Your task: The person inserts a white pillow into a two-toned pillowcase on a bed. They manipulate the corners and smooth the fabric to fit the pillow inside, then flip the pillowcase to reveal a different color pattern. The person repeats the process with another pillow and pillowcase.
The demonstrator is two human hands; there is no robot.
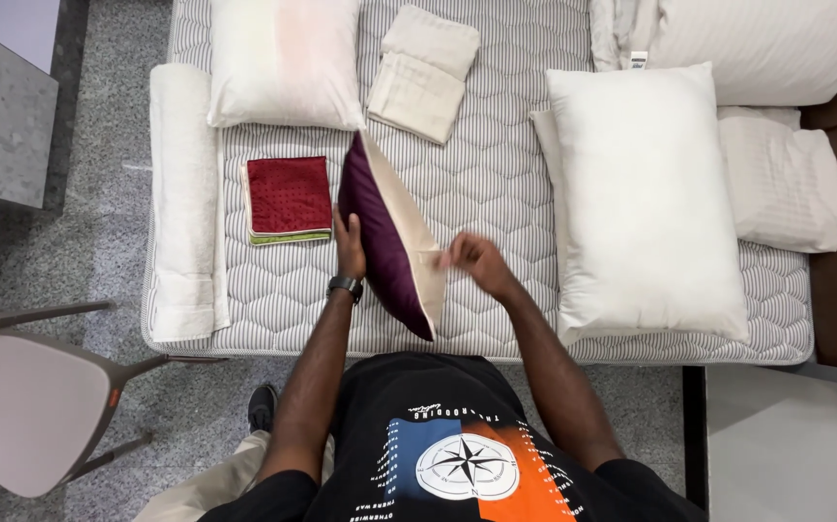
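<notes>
- A person stands a purple cushion (pixel 382 232) on edge over a bare quilted mattress (pixel 496 174), the cream cover (pixel 416 237) riding down its far face.
- The left hand (pixel 349 246) presses flat on the cushion's purple side, fingers extended, bracing rather than gripping; a dark watch (pixel 345 286) sits at that wrist.
- The right hand (pixel 474 257), slightly blurred, pinches the cover's lower edge just right of the cushion.
- Judged from this, the step goes best with the left hand keeping the cushion steady while the right draws the cover evenly toward the corner, avoiding bunching.
- Count: one purple cushion between the hands; one stack of folded cloths topped in red (pixel 288 198) just left of the left hand; two folded beige cloths (pixel 423 72) beyond the hands.
- Four white pillows: one (pixel 283 58) beyond the left hand, three to the right of the right hand, the largest (pixel 646 193) nearest.
- One rolled white towel (pixel 184 193) lies far left, and one chair (pixel 31 396) stands on the floor below it.
</notes>
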